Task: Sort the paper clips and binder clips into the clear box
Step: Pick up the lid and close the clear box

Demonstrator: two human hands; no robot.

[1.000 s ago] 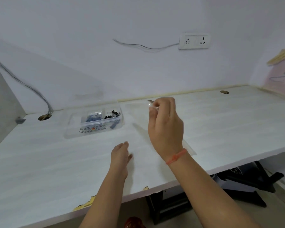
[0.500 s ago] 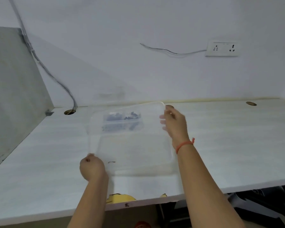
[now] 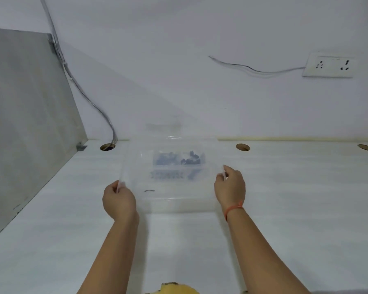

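Step in hand appears to be closing up: clear lid (image 3: 174,198) held above and just in front of the clear box (image 3: 179,164), which sits on the tabletop (image 3: 295,187) w/ dark clips (image 3: 189,160) inside, seen blurred thru the lid. Left hand (image 3: 118,199) pinched on lid's left edge; right hand (image 3: 229,186) pinched on right edge. Next move likely calls for squaring lid over box rim, then lowering evenly.

Clips (image 3: 179,161) blurred behind clear lid (image 3: 172,198)
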